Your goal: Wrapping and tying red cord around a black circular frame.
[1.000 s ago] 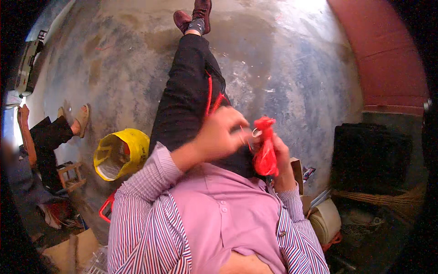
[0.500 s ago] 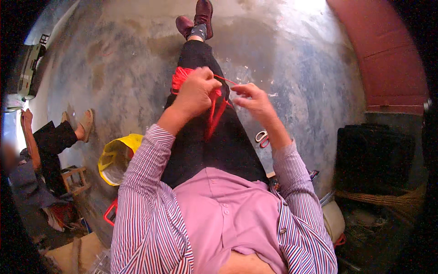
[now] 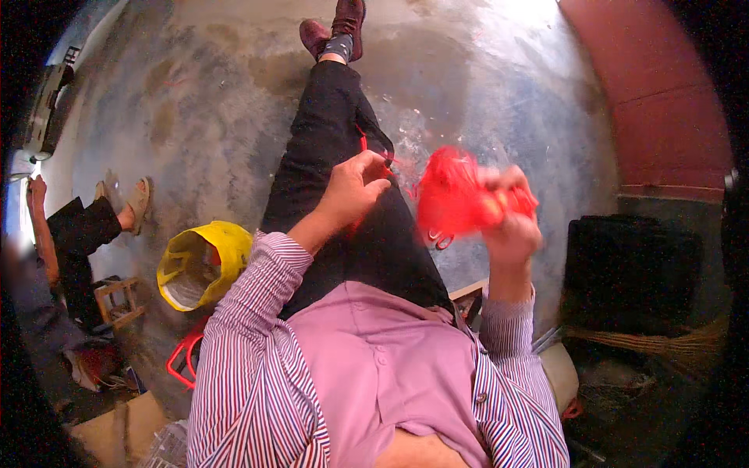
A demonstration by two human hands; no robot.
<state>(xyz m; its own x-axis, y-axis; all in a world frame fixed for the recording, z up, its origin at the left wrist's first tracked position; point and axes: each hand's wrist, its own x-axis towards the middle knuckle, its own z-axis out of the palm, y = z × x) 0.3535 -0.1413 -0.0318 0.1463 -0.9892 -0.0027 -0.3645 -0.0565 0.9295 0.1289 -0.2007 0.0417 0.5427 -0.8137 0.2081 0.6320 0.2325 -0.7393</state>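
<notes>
My right hand (image 3: 516,226) is closed around a bundle of bright red string (image 3: 449,187), held out over the floor to the right of my legs. The bundle is blurred by motion, and its loose strands fan out to the left. My left hand (image 3: 351,191) pinches a red strand (image 3: 363,141) above my black trousers, with thumb and fingertips together. More red shows below that hand against the dark cloth. The scissors (image 3: 443,241) lie on the floor just under the bundle, which covers part of them.
On the left stand a yellow bag (image 3: 207,265), open at the top, and a red handle-like frame (image 3: 181,360). Farther left, another person sits beside a small wooden stool (image 3: 117,300). A black case (image 3: 632,273) and a straw broom (image 3: 663,343) are on the right.
The red bundle has gone from my left hand, over my legs, to my right hand, which swung outward to the right. My left hand moved slightly right and nearer.
</notes>
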